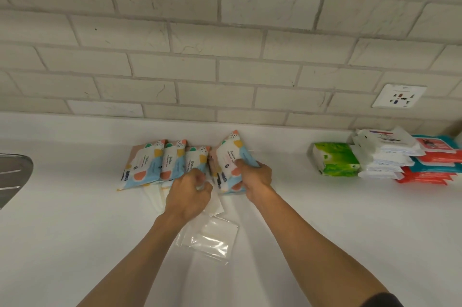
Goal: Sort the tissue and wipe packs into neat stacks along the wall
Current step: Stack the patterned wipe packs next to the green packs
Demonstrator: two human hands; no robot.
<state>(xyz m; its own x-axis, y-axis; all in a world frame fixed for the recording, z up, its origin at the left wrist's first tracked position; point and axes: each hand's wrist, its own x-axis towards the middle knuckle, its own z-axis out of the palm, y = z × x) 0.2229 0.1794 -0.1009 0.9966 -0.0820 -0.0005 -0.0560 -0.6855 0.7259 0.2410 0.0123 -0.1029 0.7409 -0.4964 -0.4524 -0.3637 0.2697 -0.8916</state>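
Gripping a patterned wipe pack (232, 156) at centre frame with the right hand (257, 174), fingers clamped round its lower end, tilted up off the white surface (75, 206). Just left of it, a row of three matching packs (160, 164), overlapped, near the brick wall (225, 57). Left hand (191, 194) at the row's lower right edge, fingers curled; impossible to tell on what. Below the hands, clear plastic bags (212, 239). At right frame, along the wall: green tissue pack (335, 159), white packs (385, 154), red and teal packs (435, 161).

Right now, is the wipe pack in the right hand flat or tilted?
Tilted. The right hand grips the patterned wipe pack at its near end; its far corner rises off the counter.
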